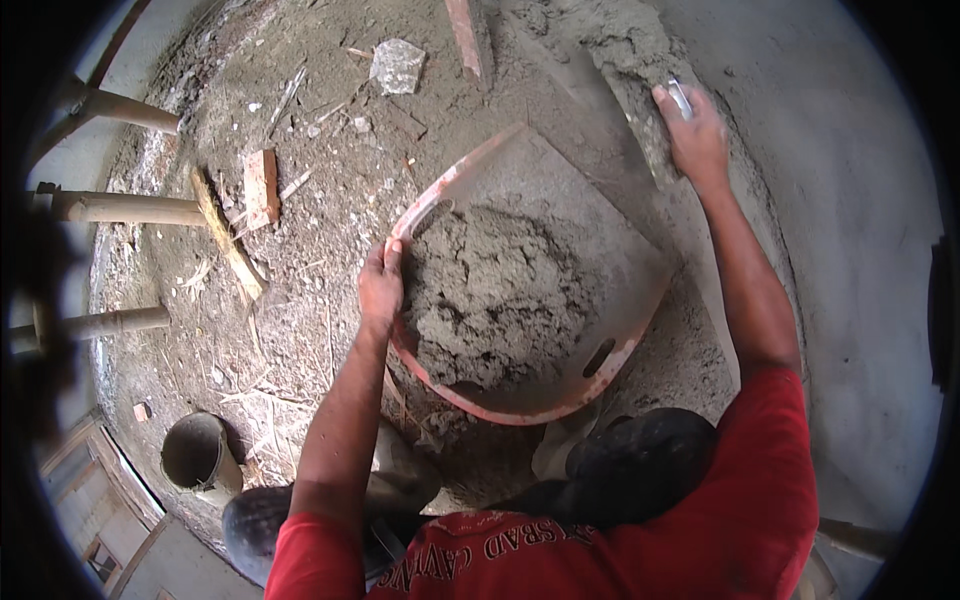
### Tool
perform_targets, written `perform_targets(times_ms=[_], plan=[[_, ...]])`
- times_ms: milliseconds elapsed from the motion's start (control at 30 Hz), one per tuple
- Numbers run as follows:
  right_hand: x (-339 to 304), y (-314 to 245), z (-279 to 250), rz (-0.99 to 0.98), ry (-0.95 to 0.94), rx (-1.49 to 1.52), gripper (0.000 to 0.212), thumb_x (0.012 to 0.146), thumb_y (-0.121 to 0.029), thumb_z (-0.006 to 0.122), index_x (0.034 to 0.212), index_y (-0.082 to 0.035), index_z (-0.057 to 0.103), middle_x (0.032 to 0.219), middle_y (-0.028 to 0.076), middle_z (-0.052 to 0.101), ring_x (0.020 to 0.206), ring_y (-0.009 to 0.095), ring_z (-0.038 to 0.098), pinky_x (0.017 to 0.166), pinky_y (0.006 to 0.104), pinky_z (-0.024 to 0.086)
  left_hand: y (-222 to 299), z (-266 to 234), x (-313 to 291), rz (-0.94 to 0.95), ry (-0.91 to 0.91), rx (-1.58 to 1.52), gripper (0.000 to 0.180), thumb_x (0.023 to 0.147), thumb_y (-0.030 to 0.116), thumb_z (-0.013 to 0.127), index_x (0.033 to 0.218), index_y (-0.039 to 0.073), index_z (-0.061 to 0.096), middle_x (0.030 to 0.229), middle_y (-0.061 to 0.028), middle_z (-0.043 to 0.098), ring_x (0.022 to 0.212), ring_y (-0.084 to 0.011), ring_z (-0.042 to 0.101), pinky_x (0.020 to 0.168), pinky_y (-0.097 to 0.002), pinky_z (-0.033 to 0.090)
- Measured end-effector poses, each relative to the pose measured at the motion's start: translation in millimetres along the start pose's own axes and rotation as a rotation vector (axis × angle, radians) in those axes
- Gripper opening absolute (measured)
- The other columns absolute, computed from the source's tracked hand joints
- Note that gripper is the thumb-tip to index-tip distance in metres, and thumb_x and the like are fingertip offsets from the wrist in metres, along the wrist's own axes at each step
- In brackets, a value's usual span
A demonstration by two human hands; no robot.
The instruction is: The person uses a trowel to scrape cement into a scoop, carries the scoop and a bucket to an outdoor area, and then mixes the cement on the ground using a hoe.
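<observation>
A wide grey tray with a worn reddish rim and a slotted handle hole sits in front of my knees. A rough heap of wet mortar fills its middle. My left hand grips the tray's left rim, fingers wrapped over the edge. At the far right, my right hand is closed round a trowel, whose shiny metal part shows by the fingers. Its blade is hard to make out against the mortar strip beside the wall.
A smooth grey wall rises on the right. On the rubble-strewn ground lie a brick piece, a stick and a pale stone slab. A bucket stands at lower left; wooden poles jut in from the left.
</observation>
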State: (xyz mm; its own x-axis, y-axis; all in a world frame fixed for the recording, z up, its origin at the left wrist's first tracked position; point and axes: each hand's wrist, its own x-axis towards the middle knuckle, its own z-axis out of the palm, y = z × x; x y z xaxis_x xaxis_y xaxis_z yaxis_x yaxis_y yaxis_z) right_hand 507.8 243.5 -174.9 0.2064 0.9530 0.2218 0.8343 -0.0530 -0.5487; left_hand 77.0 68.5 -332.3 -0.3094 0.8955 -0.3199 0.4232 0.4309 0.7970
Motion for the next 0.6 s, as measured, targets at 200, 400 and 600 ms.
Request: perform_targets(times_ms=[200,400,600], plan=[[-166,-17,-76,0.404,-0.683,0.684,0.027,0.092,-0.023,0.071,0.111,-0.005,0.064,0.076,-0.004,0.060,0.059,0.003,0.051,0.050,0.0189,0.039,4,-10,2,-0.101,-0.175,-0.292,0.037,0.103,0.034,0.058,0.120,0.002,0.068,0.100,-0.0029,0.071,0.089,-0.0124,0.061,0.083,-0.0279,0.048],[-262,50,-52,1.310,-1.263,1.169,0.022,0.096,-0.020,0.066,0.107,-0.001,0.062,0.067,-0.002,0.052,0.048,0.001,0.044,0.038,0.0177,0.028,24,-9,-5,-0.026,-0.212,-0.166,0.041,0.104,0.036,0.054,0.123,0.003,0.067,0.104,-0.0050,0.071,0.096,-0.0125,0.061,0.090,-0.0273,0.046],[-182,45,-83,0.802,-1.304,1.335,0.031,0.096,-0.017,0.065,0.120,0.002,0.061,0.069,0.002,0.055,0.050,0.003,0.045,0.038,0.0190,0.030,36,-14,-10,0.062,-0.140,-0.012,0.040,0.104,0.035,0.053,0.119,0.002,0.069,0.097,-0.0108,0.071,0.092,-0.0176,0.063,0.086,-0.0326,0.049]])
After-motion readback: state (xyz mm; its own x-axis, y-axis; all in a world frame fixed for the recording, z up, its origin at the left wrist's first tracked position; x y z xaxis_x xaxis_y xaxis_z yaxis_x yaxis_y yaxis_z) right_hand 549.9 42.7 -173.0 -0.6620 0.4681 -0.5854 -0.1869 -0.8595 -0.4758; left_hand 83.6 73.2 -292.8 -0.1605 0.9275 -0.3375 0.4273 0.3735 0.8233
